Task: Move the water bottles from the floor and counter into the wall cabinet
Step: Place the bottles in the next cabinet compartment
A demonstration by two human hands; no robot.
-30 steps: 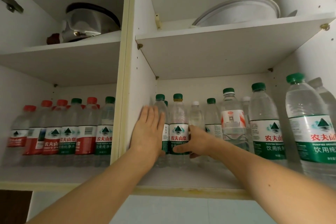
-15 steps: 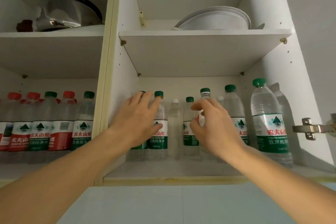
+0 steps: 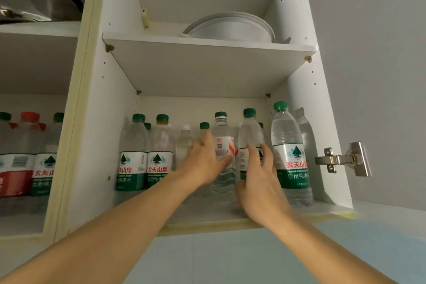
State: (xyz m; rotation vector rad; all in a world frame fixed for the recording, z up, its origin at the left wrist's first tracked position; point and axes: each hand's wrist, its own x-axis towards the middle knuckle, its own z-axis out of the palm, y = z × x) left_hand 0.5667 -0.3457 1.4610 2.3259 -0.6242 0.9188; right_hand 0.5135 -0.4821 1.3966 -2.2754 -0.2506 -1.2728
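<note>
White board makes the wall cabinet, which stands open above us with two compartments. In the right compartment the lower shelf carries a row of water bottles, most of them with green caps and green labels. In the left compartment we see more bottles, some with red caps and red labels. On the upper shelf of the right compartment lies a white round dish, and at the upper left a dark metal pot shows only in part. A steel hinge sits on the right wall of the cabinet.

Our left hand reaches into the right compartment with the fingers spread, and it lies against a bottle with a red and white label; we cannot tell if it really grips it. Our right hand is just beside it, the fingers open and loosely curved around a green-capped bottle, not clamped on it. The two hands are near each other but apart. All bottles stand upright.
</note>
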